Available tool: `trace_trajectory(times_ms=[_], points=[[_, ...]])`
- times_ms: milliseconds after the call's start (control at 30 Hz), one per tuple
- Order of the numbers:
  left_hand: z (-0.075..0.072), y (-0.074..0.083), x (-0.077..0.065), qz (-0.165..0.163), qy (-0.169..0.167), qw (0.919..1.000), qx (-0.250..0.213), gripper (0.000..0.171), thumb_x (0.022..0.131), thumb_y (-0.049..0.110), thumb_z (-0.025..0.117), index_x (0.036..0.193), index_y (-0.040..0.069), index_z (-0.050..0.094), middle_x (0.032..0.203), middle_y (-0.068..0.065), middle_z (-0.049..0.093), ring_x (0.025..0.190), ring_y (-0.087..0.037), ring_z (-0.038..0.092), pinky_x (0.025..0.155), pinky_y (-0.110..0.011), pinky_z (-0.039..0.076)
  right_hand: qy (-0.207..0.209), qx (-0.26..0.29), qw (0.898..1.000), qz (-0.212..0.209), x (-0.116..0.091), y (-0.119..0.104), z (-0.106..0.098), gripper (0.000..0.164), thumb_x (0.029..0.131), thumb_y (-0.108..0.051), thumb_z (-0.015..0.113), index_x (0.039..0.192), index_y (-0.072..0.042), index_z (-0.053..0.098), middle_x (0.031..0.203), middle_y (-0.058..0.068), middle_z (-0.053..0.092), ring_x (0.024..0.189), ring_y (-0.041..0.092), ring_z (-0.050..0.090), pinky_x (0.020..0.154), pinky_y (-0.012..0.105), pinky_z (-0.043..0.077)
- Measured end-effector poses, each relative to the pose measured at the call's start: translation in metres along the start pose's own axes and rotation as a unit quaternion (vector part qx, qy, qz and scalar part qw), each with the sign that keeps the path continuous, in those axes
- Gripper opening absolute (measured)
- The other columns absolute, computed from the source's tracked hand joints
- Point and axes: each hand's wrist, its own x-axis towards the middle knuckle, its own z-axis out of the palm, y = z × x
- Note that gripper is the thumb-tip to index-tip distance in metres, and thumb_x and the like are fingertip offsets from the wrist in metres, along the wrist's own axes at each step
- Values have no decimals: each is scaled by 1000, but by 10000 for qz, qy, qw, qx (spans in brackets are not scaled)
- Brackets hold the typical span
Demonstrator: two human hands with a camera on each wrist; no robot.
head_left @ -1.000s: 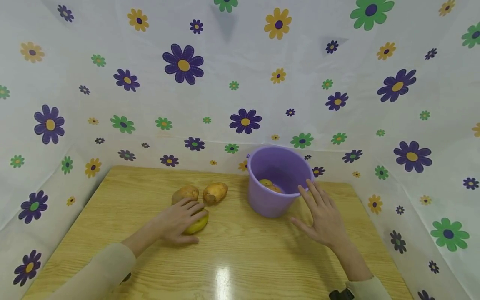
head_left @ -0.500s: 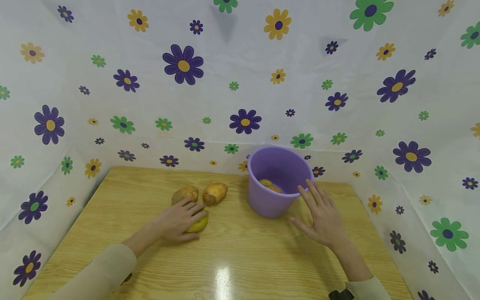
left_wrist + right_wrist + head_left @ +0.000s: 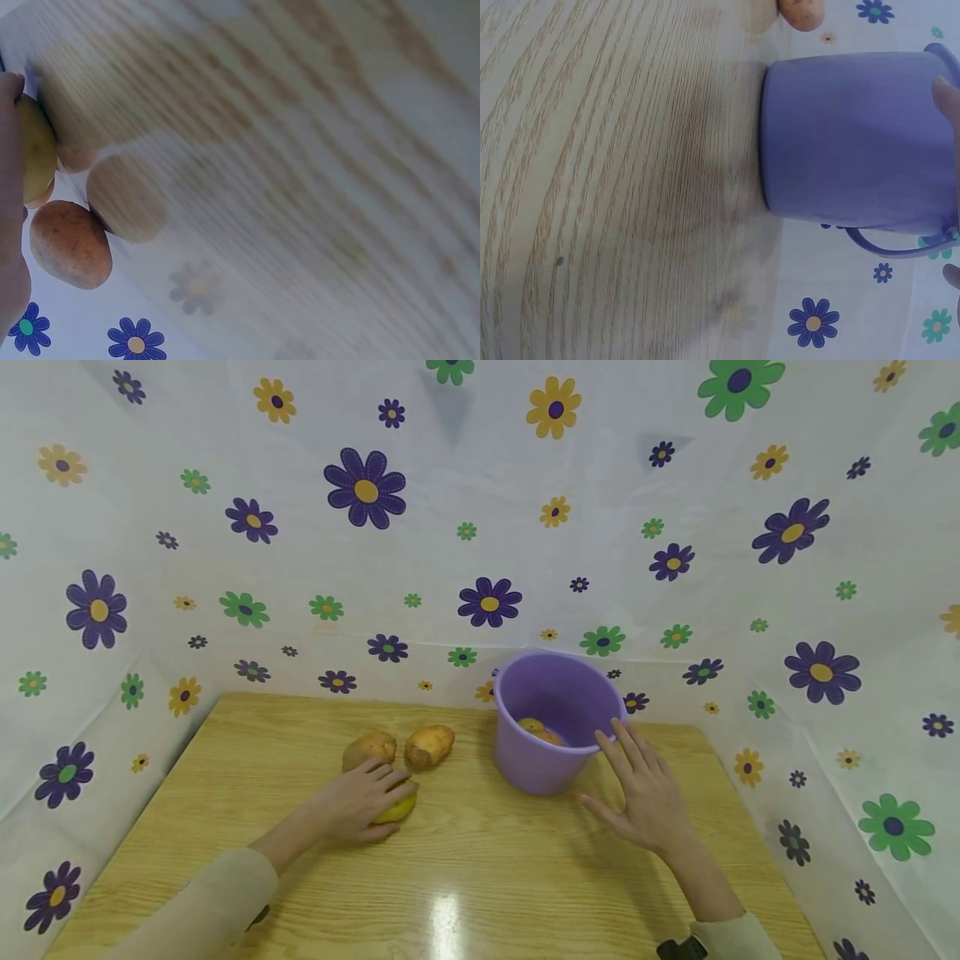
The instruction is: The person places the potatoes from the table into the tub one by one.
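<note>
the left hand [image 3: 356, 802] curls round the green fruit [image 3: 397, 809]; hold softly, mind the far potatoes [image 3: 430, 746]. the right hand [image 3: 649, 799] spreads wide, fingertips by the bucket [image 3: 531, 768].

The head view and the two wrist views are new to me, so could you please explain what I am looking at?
There is no machine here, just a person working bare-handed. One picture comes from a camera on the head, looking down; the others from a camera on each wrist. On the wooden table are two potatoes and a purple bucket with yellowish things inside. The left hand grips a yellow-green fruit. The right hand holds nothing and is spread at the bucket's rim.
</note>
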Motion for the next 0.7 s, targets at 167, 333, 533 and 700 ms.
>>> trace_trajectory(times_ms=[167,333,533,700], points=[[4,0,2,101,297,9995,102,62,98,57,64,144,16,58,136,-7,67,122,-24,64,107,-45,54,32,-49,10000,-29,0,0,0,95,99,-82,32,158,-9,47,158,28,50,144,51,48,108,69,48],[5,1,5,191,563,9981,185,60,94,55,69,140,17,60,130,-5,69,116,-23,65,101,-42,56,32,-27,10000,-30,1,-1,0,95,99,-81,33,158,-8,47,158,28,50,146,50,48,109,69,47],[6,3,10,222,823,9962,179,58,91,53,73,135,18,62,126,-4,68,110,-22,64,95,-41,56,-35,17,10000,-3,1,-1,-1,95,99,-81,33,159,-8,46,161,27,47,147,51,46,110,70,45],[4,6,17,138,1058,9942,124,57,88,51,75,134,18,64,126,-6,69,109,-24,66,97,-42,56,-30,53,10000,22,2,-1,-1,95,99,-81,33,159,-8,46,160,28,48,147,52,46,111,71,45]])
